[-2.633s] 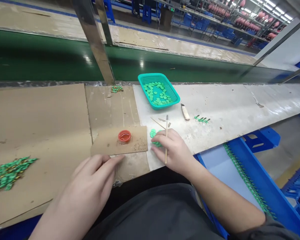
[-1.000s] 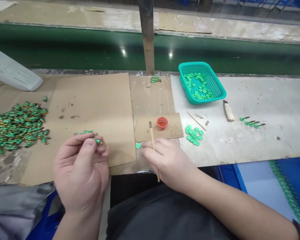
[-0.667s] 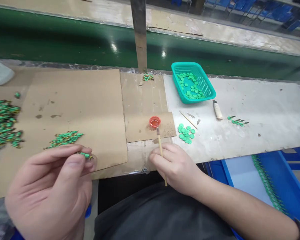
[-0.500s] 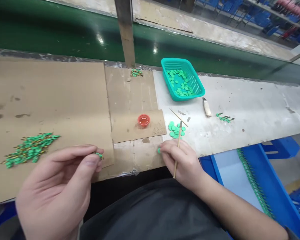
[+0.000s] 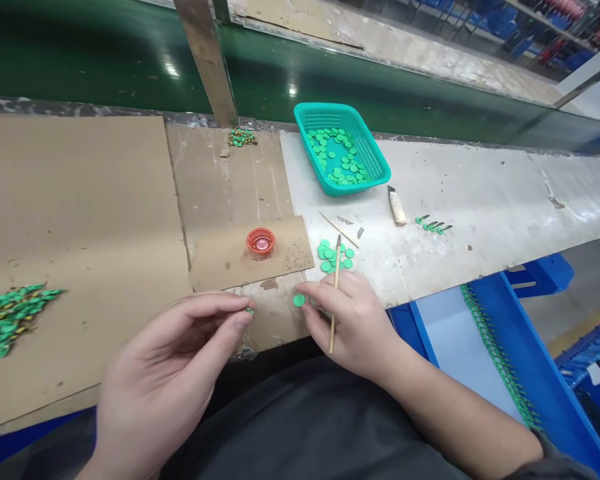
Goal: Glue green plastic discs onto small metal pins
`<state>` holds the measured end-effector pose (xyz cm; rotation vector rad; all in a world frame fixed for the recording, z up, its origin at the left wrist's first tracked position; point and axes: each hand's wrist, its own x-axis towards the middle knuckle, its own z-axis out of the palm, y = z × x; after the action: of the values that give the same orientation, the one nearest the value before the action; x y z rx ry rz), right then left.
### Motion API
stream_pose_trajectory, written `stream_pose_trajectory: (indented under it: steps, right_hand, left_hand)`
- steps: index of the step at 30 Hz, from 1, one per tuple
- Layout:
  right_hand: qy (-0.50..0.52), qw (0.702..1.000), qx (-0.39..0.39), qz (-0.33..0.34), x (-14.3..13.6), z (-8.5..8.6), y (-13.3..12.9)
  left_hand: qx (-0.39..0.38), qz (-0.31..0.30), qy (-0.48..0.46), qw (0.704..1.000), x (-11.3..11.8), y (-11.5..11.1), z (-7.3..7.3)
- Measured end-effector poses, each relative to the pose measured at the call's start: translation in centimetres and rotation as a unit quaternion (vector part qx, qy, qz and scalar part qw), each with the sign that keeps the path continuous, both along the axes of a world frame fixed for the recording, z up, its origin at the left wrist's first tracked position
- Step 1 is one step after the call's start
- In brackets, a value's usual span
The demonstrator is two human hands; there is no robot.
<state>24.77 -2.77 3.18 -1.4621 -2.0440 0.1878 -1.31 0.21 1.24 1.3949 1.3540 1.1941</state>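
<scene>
My left hand (image 5: 175, 367) pinches a small green piece (image 5: 249, 311) between thumb and fingertips; most of it is hidden. My right hand (image 5: 357, 320) holds a flat green disc (image 5: 299, 301) at its fingertips, its round face turned up. Across the same hand lies a thin brush (image 5: 337, 270), its dark tip pointing away from me. The two hands are a short gap apart over the table's front edge. Just past the right hand is a loose group of green discs (image 5: 326, 254). A red cup (image 5: 261, 241) with liquid stands on a cardboard piece (image 5: 220, 263).
A teal basket (image 5: 380, 175) of green discs stands farther back. Green-and-orange pieces lie in a pile (image 5: 15, 313) at left and a smaller heap (image 5: 242, 137) behind. To the right are a wrapped blade (image 5: 397, 207), several stemmed discs (image 5: 433, 227) and a blue bin (image 5: 545, 360).
My left hand has moved right with its small piece, closer to my right hand. The disc in my right hand now shows its flat face. The view has shifted slightly right.
</scene>
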Motion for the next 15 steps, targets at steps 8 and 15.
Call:
stream_pose_trajectory:
  steps: [8, 15]
  right_hand:
    - [-0.014, 1.0, -0.012, -0.007, -0.3, -0.3, 0.3]
    - [0.002, 0.999, -0.013, 0.052, 0.2, 0.6, 0.7]
  left_hand:
    - [0.006, 0.007, 0.015, 1.0, -0.6, -0.1, -0.6]
    - [0.085, -0.155, 0.114, 0.978, -0.4, 1.2, 0.7]
